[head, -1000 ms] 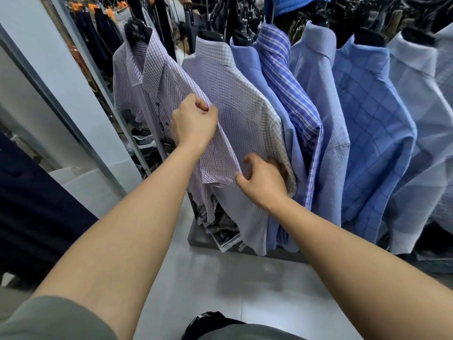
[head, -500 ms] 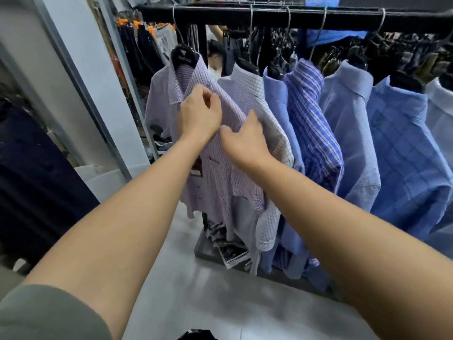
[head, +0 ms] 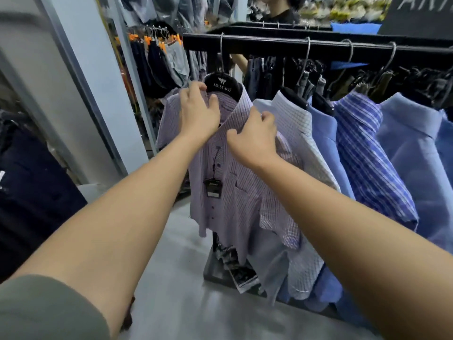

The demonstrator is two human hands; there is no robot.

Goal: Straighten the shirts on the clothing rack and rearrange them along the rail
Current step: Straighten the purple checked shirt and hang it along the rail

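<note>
Gripping the lilac shirt [head: 228, 192] by its collar, left hand [head: 199, 116] and right hand [head: 255, 138] fingers clamp it.

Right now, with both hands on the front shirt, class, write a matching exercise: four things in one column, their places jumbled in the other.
1 left hand
2 right hand
3 price tag
4 black hanger

A hooked over the rail
B collar of the lilac shirt, by the hanger
C hanging on that shirt's front
D collar side nearest the checked shirt

Pairs: 1-B, 2-D, 3-C, 4-A
</note>
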